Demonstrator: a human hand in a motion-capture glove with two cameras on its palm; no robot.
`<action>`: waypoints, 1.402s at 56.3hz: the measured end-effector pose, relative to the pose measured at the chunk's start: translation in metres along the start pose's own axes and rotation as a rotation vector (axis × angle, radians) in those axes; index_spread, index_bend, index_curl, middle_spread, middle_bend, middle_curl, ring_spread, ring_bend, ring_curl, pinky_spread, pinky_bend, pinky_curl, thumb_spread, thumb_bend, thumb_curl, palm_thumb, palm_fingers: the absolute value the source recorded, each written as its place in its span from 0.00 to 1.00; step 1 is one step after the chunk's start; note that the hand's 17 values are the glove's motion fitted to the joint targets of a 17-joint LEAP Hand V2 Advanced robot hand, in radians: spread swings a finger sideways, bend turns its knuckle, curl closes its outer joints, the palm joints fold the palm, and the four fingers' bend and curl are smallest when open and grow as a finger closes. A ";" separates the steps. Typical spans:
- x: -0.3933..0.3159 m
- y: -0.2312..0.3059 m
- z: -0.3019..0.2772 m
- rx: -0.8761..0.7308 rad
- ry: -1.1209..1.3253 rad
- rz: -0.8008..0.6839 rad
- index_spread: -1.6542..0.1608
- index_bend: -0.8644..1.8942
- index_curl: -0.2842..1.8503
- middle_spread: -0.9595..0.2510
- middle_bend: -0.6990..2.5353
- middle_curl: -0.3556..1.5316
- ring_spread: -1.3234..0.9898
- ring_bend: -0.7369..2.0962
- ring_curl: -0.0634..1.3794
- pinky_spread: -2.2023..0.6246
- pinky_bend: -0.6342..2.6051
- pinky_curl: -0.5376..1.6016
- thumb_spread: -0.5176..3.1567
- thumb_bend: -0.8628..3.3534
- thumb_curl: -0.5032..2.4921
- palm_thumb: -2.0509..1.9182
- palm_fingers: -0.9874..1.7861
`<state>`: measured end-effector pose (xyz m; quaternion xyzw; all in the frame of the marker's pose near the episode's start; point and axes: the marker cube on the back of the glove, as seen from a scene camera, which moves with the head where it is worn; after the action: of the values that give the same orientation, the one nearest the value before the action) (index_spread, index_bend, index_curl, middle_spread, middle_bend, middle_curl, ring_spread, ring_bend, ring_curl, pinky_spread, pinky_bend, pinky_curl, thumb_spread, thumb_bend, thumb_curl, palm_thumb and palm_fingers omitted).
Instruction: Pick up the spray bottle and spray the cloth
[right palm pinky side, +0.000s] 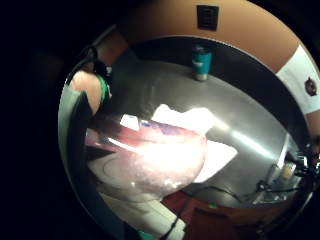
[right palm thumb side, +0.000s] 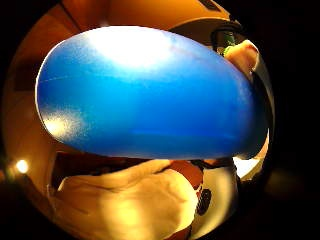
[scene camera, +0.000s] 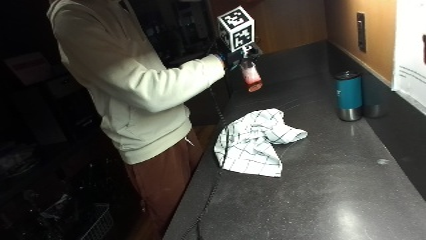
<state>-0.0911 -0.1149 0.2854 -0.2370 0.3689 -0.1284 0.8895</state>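
In the outside view my gloved right hand (scene camera: 233, 56) holds the spray bottle (scene camera: 251, 75) by its neck, raised above the dark counter (scene camera: 319, 175). The bottle is clear with pink liquid in its lower part and hangs tilted, its base towards the counter. Below and in front of it, near the counter's front edge, a crumpled white checked cloth (scene camera: 256, 142) lies apart from the bottle. The little finger side palm view shows the bottle's pink body (right palm pinky side: 150, 160) close up over the cloth (right palm pinky side: 192, 120). A blue rounded part (right palm thumb side: 150, 95) fills the thumb side palm view.
A teal tumbler (scene camera: 348, 95) stands by the back wall, also in the little finger side palm view (right palm pinky side: 201, 62). The wall carries an outlet (scene camera: 360, 31) and a white sheet (scene camera: 409, 45). A cable (scene camera: 213, 185) runs along the counter's front edge.
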 end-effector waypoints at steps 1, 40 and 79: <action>-0.002 -0.002 0.003 0.012 -0.033 -0.003 0.76 0.37 0.31 0.67 0.31 0.45 0.48 0.43 0.34 0.74 0.27 0.43 0.32 0.20 0.34 0.77 0.78; -0.049 -0.086 0.171 0.262 -0.650 0.158 0.76 0.37 0.31 0.68 0.31 0.45 0.48 0.42 0.34 0.75 0.25 0.43 0.33 0.20 0.33 0.77 0.77; -0.026 -0.087 0.275 0.113 -0.680 0.262 0.77 0.37 0.31 0.70 0.31 0.45 0.49 0.42 0.34 0.75 0.26 0.43 0.34 0.20 0.33 0.77 0.77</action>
<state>0.0836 -0.0888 0.5155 -0.1674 0.0715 0.0527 0.9819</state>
